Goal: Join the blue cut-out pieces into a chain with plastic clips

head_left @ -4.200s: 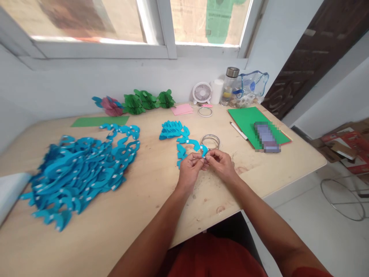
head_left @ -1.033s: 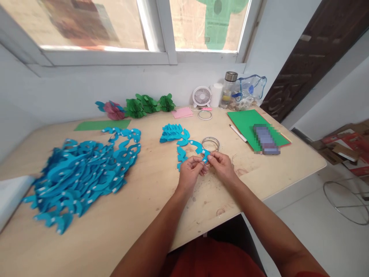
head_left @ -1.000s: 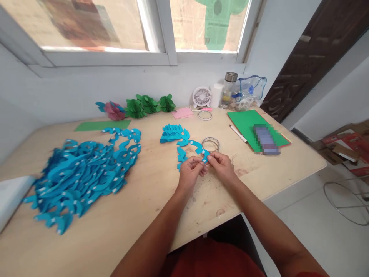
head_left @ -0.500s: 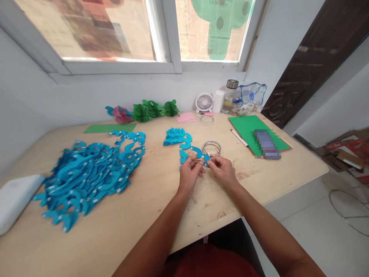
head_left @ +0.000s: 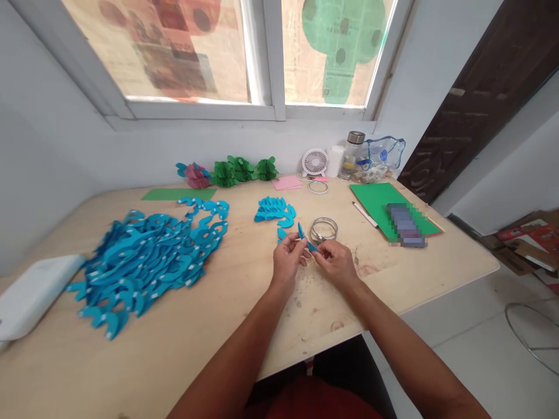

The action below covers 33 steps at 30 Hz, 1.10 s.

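The blue paper piece (head_left: 301,233) stands on edge just above the table (head_left: 244,326). It is pinched from both sides: the left hand (head_left: 286,263) closes its fingertips on the 9 o'clock end and the right hand (head_left: 336,263) closes on the 3 o'clock end. A clear tape roll (head_left: 324,229) lies just beyond the hands at 12 o'clock. A small stack of blue pieces (head_left: 274,209) sits at their 11 o'clock, and the big blue heap (head_left: 148,256) spreads well apart at 9 o'clock. The green sheet (head_left: 376,199) lies at 2 o'clock.

The paper looks thin, so I judge that pulling the two pinches apart could crease or tear it. Whether any tape sits under the fingers is too small to tell; if some does, it could catch on skin and go on crooked. The right knuckles are near the tape roll, and a wide move could knock it away.

Half a second ago the piece lay flatter, in line with the short blue trail on the table; now it is tipped upright. The view has also lifted, showing more of the window (head_left: 271,52).
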Motion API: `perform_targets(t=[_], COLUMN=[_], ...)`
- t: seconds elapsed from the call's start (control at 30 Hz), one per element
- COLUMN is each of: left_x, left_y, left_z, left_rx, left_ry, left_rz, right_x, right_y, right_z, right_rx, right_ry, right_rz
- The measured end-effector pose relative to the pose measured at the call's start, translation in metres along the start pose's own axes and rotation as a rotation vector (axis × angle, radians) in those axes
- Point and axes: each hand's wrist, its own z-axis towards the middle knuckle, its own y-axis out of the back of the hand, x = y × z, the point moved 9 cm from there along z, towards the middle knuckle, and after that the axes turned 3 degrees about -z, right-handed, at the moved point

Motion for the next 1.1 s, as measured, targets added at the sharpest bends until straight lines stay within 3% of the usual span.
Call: perform_targets(t=[0.4, 1.1], left_x=[0.002, -0.004], left_y=[-0.005, 0.005], left_z=[0.001, 0.003], left_rx=[0.083, -0.038], left_ry=[0.059, -0.133], left_rz=[-0.098, 0.023], right_x=[0.004, 0.026], right_y=[0.004, -0.005], right_z=[-0.001, -0.006], right_rx=[-0.039, 0.017], right_ry=[0.061, 0.242], right_rz=[0.019, -0.097])
